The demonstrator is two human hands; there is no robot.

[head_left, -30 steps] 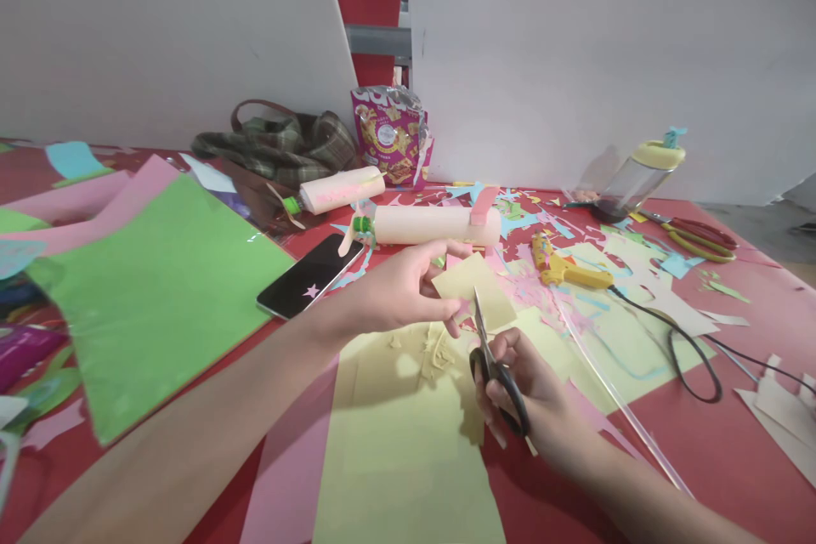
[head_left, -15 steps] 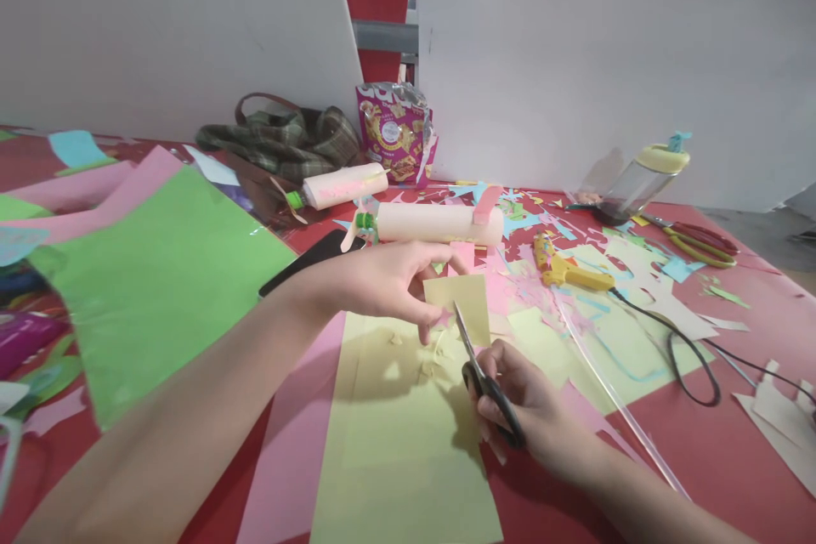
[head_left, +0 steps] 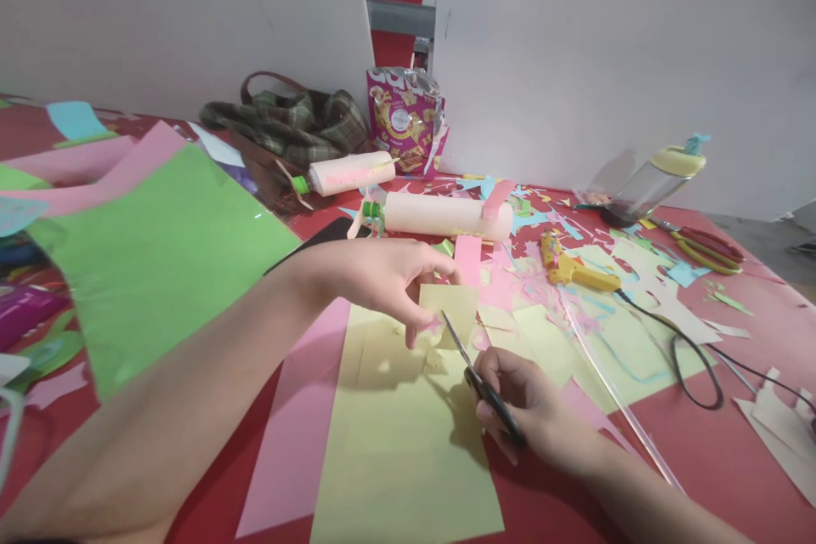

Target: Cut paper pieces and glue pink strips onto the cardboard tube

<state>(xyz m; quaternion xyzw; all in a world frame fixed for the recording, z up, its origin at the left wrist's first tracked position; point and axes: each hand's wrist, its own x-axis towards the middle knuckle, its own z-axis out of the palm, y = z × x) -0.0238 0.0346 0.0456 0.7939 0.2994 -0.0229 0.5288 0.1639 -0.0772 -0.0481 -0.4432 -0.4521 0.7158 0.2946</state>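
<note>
Between its thumb and fingers, my left hand (head_left: 388,276) pinches a small piece of yellow paper (head_left: 457,303), with a tiny pink star (head_left: 434,325) at the thumb tip. My right hand (head_left: 519,395) is closed round the black handles of a pair of scissors (head_left: 488,395). The blades point up and left, against the yellow piece near the star. Beneath both hands lies a large pale yellow sheet (head_left: 408,459) with small clippings on it, partly over a pink sheet (head_left: 297,433). Past my left hand rests a bottle wrapped in pale paper (head_left: 439,215), green cap leftward.
To the right are a yellow glue gun (head_left: 580,272) with a black cord, a clear plastic tube (head_left: 612,391), red-and-yellow-handled scissors (head_left: 707,248) and a tilted clear jar (head_left: 656,183). Green paper (head_left: 172,246) covers the left. A snack bag (head_left: 406,123) and plaid cloth bag (head_left: 293,123) stand behind.
The yellow piece in my left hand has shifted slightly left and turned, and the scissors blades have moved left with it. The camera view has tilted a little.
</note>
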